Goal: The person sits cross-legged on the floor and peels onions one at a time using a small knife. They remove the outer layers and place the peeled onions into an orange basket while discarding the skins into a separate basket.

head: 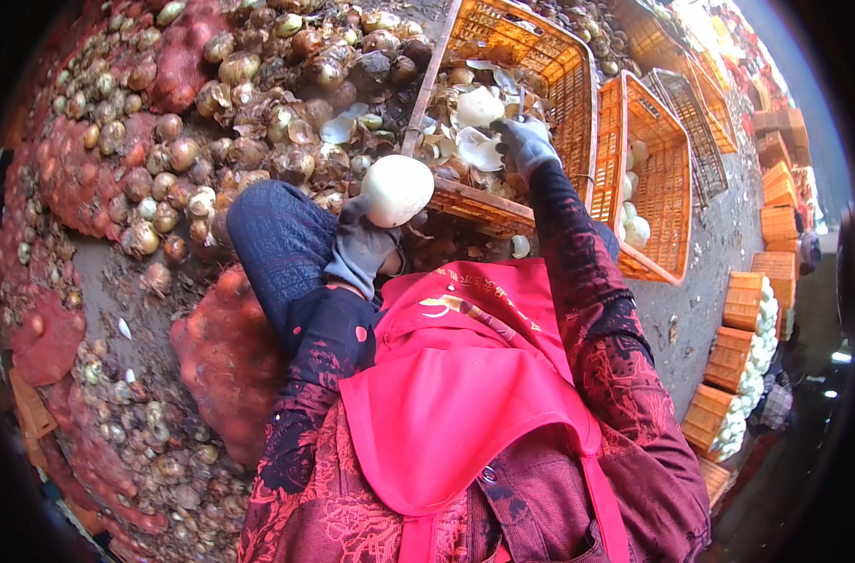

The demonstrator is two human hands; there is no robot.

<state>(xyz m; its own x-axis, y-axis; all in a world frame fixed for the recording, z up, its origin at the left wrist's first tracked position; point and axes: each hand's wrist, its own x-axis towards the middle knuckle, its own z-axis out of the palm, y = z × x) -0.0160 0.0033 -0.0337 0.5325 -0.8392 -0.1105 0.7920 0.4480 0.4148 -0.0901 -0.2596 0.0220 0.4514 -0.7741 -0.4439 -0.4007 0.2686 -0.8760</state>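
My left hand, in a grey glove, grips a large peeled white onion above my knee. Beyond it, my gloved right hand is over an orange plastic crate, its fingers curled around what looks like a small knife. Only a thin strip of the blade shows; the handle is hidden in the glove. Just left of that hand, pale peeled onion layers and a whitish onion piece lie on brown skins inside the crate.
Unpeeled onions are heaped to the left, with red mesh sacks among them. A second orange crate at the right holds several peeled onions. Filled crates line the far right, near other people.
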